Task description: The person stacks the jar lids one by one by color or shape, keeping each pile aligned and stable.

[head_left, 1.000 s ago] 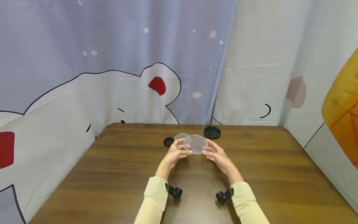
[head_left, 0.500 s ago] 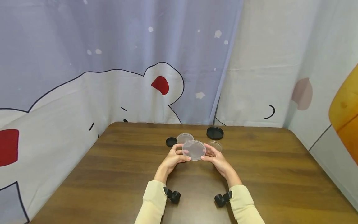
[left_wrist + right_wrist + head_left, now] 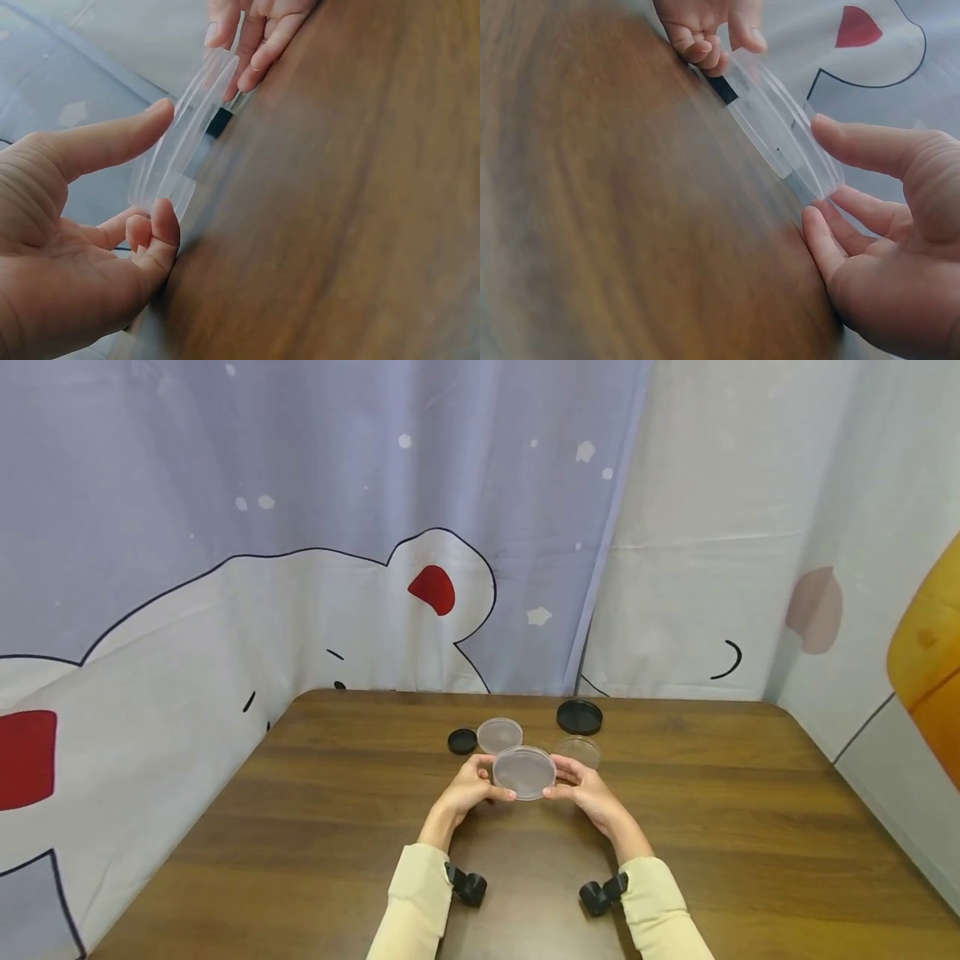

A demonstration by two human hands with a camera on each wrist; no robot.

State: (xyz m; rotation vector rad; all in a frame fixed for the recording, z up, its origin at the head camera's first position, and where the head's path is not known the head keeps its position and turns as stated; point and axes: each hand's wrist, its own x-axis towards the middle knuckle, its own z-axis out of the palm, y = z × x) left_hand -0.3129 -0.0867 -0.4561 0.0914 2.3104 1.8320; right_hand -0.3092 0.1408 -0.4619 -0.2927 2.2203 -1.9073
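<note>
Both hands hold a clear, round petri dish (image 3: 524, 773) between them, low over the table. My left hand (image 3: 467, 788) pinches its left edge, thumb on the upper face and fingers beneath. Opposite, my right hand (image 3: 589, 792) grips the right edge in the same way. In the left wrist view the petri dish (image 3: 189, 124) appears edge-on and tilted, with nested rims like a lid over a base. The right wrist view also shows the petri dish (image 3: 799, 127) from its side. Its inside looks clear.
Just behind lie a clear round dish (image 3: 498, 735) and another clear dish (image 3: 581, 750), partly behind my right fingers. A small black round dish (image 3: 462, 741) is at back left, a larger black one (image 3: 579, 717) at back right. A printed curtain (image 3: 525, 527) hangs beyond the wooden table (image 3: 337, 827).
Both hands have brought the petri dish lower and nearer to me. The clear dish at right, earlier hidden behind my right hand, now shows. The head view has shifted slightly.
</note>
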